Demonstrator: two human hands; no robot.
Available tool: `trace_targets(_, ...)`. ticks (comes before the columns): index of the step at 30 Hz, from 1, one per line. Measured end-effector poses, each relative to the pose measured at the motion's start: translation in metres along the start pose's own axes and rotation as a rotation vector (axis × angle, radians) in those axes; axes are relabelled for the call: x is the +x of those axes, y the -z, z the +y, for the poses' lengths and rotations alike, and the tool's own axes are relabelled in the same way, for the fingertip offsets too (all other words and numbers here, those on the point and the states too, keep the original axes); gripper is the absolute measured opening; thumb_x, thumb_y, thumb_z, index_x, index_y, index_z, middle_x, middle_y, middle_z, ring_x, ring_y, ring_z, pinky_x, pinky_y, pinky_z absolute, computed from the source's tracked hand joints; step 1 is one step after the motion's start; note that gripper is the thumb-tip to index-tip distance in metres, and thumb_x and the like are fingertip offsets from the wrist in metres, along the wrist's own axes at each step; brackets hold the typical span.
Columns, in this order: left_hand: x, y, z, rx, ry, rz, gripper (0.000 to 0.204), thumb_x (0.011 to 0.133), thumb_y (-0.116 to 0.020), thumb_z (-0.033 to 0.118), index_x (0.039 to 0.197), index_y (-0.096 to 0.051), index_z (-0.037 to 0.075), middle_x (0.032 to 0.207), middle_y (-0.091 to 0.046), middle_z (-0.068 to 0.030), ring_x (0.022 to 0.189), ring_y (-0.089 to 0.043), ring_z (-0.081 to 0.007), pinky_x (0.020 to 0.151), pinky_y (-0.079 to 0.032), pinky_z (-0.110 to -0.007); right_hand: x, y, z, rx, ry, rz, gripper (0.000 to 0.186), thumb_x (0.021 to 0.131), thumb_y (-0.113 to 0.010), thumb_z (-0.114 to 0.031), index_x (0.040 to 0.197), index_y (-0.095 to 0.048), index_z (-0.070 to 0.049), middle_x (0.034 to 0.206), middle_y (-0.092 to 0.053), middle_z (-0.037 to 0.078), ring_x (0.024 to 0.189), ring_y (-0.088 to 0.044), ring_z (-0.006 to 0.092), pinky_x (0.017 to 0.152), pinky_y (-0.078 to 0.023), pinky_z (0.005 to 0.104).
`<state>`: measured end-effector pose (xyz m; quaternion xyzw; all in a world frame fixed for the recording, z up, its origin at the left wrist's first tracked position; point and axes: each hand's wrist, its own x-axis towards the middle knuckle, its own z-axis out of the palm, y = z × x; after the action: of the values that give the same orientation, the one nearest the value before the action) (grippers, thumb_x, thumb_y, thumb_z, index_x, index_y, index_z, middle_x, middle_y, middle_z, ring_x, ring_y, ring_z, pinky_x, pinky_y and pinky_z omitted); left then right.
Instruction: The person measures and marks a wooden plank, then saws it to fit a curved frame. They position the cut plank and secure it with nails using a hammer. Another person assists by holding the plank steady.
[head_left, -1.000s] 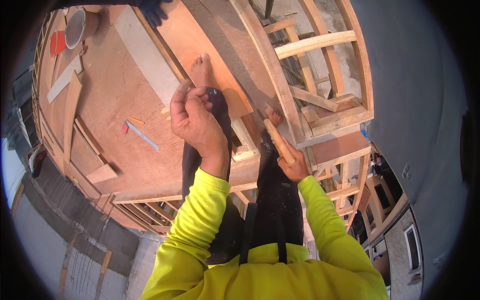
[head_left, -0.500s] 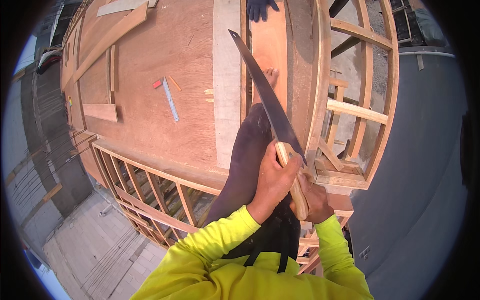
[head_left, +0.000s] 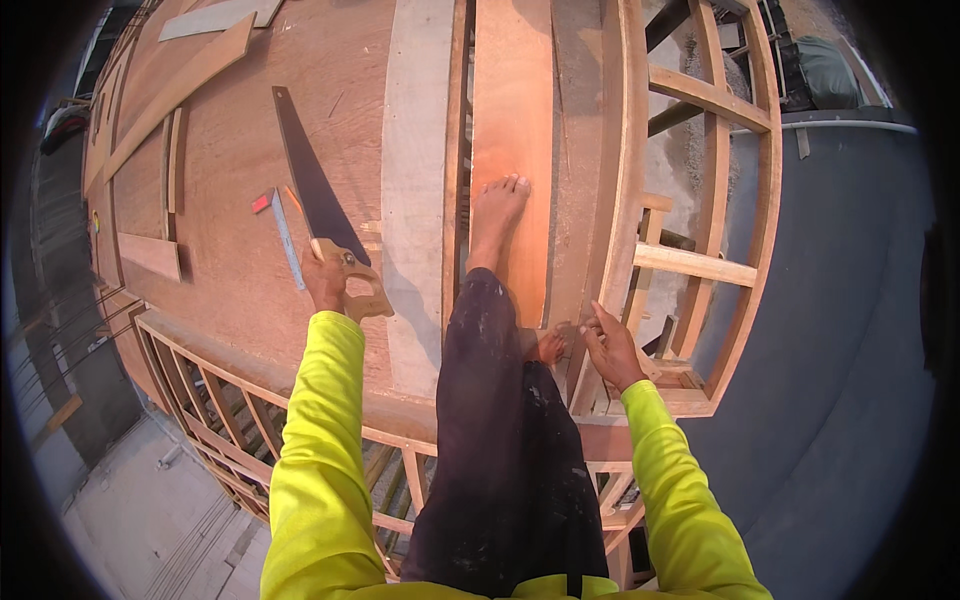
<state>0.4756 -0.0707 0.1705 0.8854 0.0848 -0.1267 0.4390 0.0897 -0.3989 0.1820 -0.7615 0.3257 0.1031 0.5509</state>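
Saw (head_left: 326, 205) in the left hand (head_left: 325, 277), over the plywood (head_left: 235, 165).
It grips the handle (head_left: 374, 301) beside the square (head_left: 286, 240); the right hand (head_left: 613, 354), released, fingers loosely bent, is near the wooden frame (head_left: 697, 264).

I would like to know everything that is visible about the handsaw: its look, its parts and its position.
The handsaw has a long, dark blade, apparently metal, narrowing toward the far end. Its light brown handle looks wooden. The left hand grasps this handle, partly covering it. The blade points forward and slightly left, over the reddish-brown plywood sheet; whether it touches the sheet cannot be told. The teeth are too small to make out.
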Motion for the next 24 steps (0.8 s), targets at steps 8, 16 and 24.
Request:
trace_targets(8, 0.044, 0.019, -0.139, 0.402, -0.121, 0.138, 0.039, 0.087, -0.057, 0.003, 0.125, -0.059, -0.007, 0.109, -0.069, -0.0234, 0.096, -0.068, -0.0378, 0.093, -0.053, -0.041, 0.049, -0.078, 0.118, -0.081, -0.174, -0.081, 0.058, 0.098, -0.064, -0.021, 0.148, -0.045, 0.002, 0.119, -0.069, 0.023, 0.099, -0.069, 0.0293, 0.089, -0.055, 0.0380)
trace_targets(16, -0.079, -0.045, -0.095, 0.608, -0.315, -0.037, 0.058, 0.088, -0.061, 0.007, 0.141, -0.044, -0.010, 0.139, -0.048, -0.0336, 0.130, -0.047, -0.0480, 0.112, -0.039, -0.048, 0.062, -0.131, 0.098, 0.089, -0.270, -0.013, 0.060, 0.098, -0.063, -0.020, 0.151, -0.042, 0.000, 0.134, -0.061, 0.022, 0.108, -0.064, 0.0279, 0.093, -0.053, 0.0352)
trace_targets(24, -0.251, -0.037, -0.047, 0.427, -0.097, -0.318, 0.055, 0.092, -0.066, 0.011, 0.141, -0.047, -0.007, 0.145, -0.046, -0.0272, 0.135, -0.046, -0.0415, 0.115, -0.037, -0.043, 0.079, -0.170, 0.128, 0.232, -0.377, 0.073, 0.029, 0.095, -0.063, -0.023, 0.108, -0.063, 0.002, 0.102, -0.070, 0.023, 0.099, -0.068, 0.0377, 0.086, -0.052, 0.0461)
